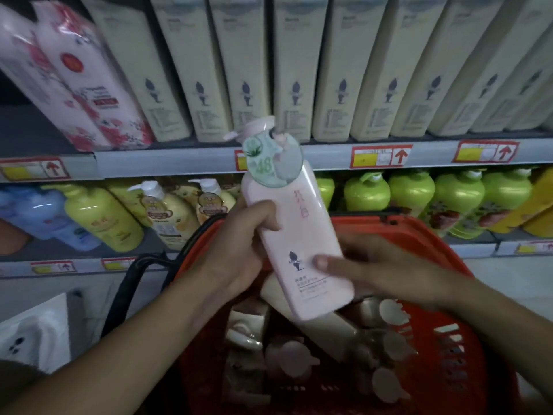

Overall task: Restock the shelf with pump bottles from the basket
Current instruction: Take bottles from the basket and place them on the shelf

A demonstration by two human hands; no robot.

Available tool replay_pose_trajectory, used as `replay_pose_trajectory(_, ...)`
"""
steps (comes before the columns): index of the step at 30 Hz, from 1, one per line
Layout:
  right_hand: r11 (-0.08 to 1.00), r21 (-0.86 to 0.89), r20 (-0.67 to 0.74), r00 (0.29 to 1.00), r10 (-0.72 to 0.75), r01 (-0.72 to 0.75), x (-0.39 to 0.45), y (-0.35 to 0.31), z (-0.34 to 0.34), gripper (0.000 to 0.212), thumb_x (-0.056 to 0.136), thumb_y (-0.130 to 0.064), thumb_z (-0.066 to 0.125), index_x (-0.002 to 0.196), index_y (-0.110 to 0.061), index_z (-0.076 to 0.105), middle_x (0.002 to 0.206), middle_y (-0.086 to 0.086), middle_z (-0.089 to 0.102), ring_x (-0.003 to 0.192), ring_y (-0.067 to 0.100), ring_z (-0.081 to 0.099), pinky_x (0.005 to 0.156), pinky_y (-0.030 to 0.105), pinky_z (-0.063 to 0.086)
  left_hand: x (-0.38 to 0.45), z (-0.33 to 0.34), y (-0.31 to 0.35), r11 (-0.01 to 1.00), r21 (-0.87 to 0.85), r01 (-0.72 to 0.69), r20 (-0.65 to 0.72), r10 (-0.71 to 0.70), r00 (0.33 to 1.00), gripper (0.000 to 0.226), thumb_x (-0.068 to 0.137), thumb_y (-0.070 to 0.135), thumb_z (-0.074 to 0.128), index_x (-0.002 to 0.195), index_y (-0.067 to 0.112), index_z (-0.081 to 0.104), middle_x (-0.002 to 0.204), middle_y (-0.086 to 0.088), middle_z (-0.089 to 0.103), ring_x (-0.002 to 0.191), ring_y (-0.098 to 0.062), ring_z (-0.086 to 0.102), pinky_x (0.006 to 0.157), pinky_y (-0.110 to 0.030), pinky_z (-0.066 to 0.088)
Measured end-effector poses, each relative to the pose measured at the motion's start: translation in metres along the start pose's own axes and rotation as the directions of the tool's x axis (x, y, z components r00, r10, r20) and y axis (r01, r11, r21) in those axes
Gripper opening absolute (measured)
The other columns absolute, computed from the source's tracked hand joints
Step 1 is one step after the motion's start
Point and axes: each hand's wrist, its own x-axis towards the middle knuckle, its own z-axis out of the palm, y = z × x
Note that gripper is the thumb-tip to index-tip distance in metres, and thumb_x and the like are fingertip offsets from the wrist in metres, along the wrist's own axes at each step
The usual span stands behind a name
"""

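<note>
The left hand [239,247] is gripping a pink pump bottle [296,235] around its middle, fingers curled across the front of the bottle and the palm sitting behind it. The right hand [374,271] is steadying the lower part of the same bottle: its thumb is lying nearly straight across the front near the small dark logo, while the rest of its fingers are passing behind the bottle, where their bend cannot be told. The bottle is leaning with its pump head up and to the left of both hands, and a round green tag [270,163] is hanging at its neck, above the left fingers.

Just below the fingers, a red shopping basket [449,247] is holding more pump bottles [329,327] lying on their sides, their pink pump heads pointing outward. Beyond the fingertips, the upper shelf [179,161] is carrying a row of cream boxes [296,70] and pink floral packs [83,79]. Further down, yellow bottles [98,217] and green bottles [413,190] are standing on a lower shelf.
</note>
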Motion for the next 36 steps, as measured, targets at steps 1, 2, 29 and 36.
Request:
replay_pose_trajectory(1, 0.995, 0.100, 0.025, 0.999, -0.024, 0.021, -0.001, 0.001, 0.009, 0.036, 0.089, -0.038, 0.067, 0.124, -0.030, 0.063, 0.112, -0.004, 0.075, 0.098, 0.013, 0.073, 0.070, 0.029, 0.061, -0.003, 0.000, 0.011, 1.000, -0.012, -0.024, 0.029, 0.025, 0.999, 0.045, 0.059, 0.004, 0.046, 0.102, 0.007, 0.060, 0.091, -0.012, 0.061, 0.084, -0.026, 0.059, 0.074, -0.034, 0.046)
replay_pose_trajectory(2, 0.977, 0.202, 0.013, 0.997, -0.079, 0.075, -0.001, 0.000, 0.017, 0.035, 0.089, -0.025, 0.067, 0.124, -0.021, 0.064, 0.109, 0.000, 0.076, 0.090, 0.011, 0.074, 0.064, 0.021, 0.057, -0.006, -0.001, 0.020, 0.997, -0.006, -0.077, 0.058, 0.077, 0.995, 0.038, 0.059, 0.003, 0.045, 0.094, 0.009, 0.061, 0.087, -0.010, 0.061, 0.081, -0.023, 0.058, 0.071, -0.032, 0.045)
replay_pose_trajectory(29, 0.623, 0.016, -0.482, 0.552, -0.681, 0.782, -0.058, -0.242, -0.038, 0.045, 0.080, -0.032, 0.071, 0.122, -0.023, 0.058, 0.108, 0.001, 0.077, 0.102, 0.013, 0.073, 0.088, 0.028, 0.059, -0.050, 0.058, 0.240, 0.514, 0.497, -0.700, 0.241, 0.693, 0.680, 0.059, 0.089, 0.010, 0.071, 0.128, 0.048, 0.049, 0.124, 0.022, 0.068, 0.115, 0.004, 0.063, 0.091, -0.015, 0.051)
replay_pose_trajectory(36, 0.586, -0.286, -0.546, 0.374, -0.750, 0.758, -0.011, -0.332, -0.092, 0.027, 0.093, -0.018, 0.067, 0.113, -0.035, 0.060, 0.110, -0.014, 0.071, 0.101, 0.001, 0.068, 0.082, 0.019, 0.057, 0.036, 0.092, 0.318, 0.406, 0.572, -0.713, 0.137, 0.810, 0.571, 0.062, 0.089, 0.001, 0.067, 0.141, 0.031, 0.049, 0.122, 0.022, 0.065, 0.105, 0.013, 0.062, 0.085, -0.010, 0.052)
